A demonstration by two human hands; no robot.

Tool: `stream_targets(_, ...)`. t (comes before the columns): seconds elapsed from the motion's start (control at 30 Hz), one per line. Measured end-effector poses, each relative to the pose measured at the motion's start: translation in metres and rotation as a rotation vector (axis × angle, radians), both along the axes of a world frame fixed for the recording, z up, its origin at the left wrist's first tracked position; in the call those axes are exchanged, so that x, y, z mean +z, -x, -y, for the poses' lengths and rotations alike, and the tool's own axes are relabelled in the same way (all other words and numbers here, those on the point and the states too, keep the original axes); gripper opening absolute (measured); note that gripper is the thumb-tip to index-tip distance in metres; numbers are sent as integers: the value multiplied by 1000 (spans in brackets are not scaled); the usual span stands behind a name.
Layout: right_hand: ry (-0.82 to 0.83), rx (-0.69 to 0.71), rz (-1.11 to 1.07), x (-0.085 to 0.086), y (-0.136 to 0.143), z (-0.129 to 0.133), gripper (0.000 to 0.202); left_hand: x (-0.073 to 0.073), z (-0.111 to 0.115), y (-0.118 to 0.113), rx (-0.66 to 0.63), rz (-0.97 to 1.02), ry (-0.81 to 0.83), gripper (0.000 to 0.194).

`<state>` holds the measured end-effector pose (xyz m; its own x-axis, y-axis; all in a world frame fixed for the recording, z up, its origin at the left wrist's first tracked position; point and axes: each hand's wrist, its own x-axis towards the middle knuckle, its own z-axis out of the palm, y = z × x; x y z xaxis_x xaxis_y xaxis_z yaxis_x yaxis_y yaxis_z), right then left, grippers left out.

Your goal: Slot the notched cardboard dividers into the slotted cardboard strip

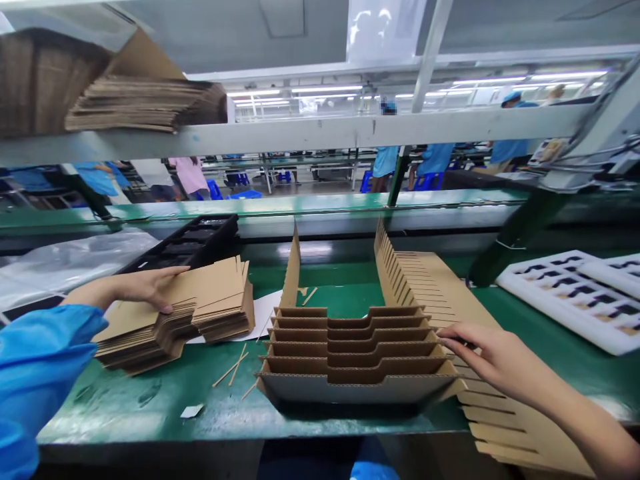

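Note:
In front of me stands a partly assembled cardboard partition (350, 390), several notched dividers crossing between two upright slotted strips. My right hand (483, 353) is closed in a pinch at the right end of the dividers, on the right slotted cardboard strip (395, 270). The exact contact is partly hidden by the fingers. My left hand (143, 287) lies on a stack of notched cardboard dividers (220, 293) at the left, fingers stretched and apart. Beyond the dividers, both strips run on toward the back with their slots bare.
Flat slotted cardboard sheets (520, 420) lie under my right forearm. White foam trays (565, 300) sit at the right, a black tray (200, 243) and plastic bag (85, 260) at the back left. Cardboard scraps (233, 367) litter the green table. Overhead, a shelf (300, 137) carries cardboard stacks.

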<state>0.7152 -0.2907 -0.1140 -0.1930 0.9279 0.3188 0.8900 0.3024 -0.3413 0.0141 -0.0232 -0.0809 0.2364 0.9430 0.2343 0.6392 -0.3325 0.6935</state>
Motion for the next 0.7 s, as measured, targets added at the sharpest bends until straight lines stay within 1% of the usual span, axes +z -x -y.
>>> stream_targets(0.07,16,-36,-21,4,-3,2,41,7,-4,8,25,-229,149,105)
stream_targets(0.1,20,-56,-28,5,-5,3,43,9,-6,12,34,-305,197,107)
stream_targets(0.2,9,-99,-33,6,-12,3,45,10,-10,20,40,-338,213,106)
stream_targets(0.3,-21,-104,-29,5,-15,2,42,8,-12,25,11,-324,174,104)
stream_targets(0.37,-44,-95,-29,5,-16,3,39,11,-13,28,-15,-336,113,107)
stream_targets(0.43,-73,-74,-33,8,-16,3,36,22,-13,31,-1,-374,44,112)
stream_targets(0.5,-141,-56,-50,14,-12,3,30,38,-9,26,23,-411,-12,115)
stream_targets(0.53,-198,-53,-61,18,-8,3,26,47,-4,19,11,-420,-40,114)
stream_targets(0.57,-267,-54,-65,24,-2,2,22,57,2,6,-27,-423,-69,110)
stream_targets(0.6,-341,-52,-57,30,7,1,20,67,10,-10,-90,-421,-99,105)
stream_targets(0.63,-418,-42,-33,38,19,-1,22,77,20,-32,-179,-416,-133,99)
stream_targets(0.7,-554,24,50,55,47,-6,39,92,43,-84,-392,-426,-172,85)
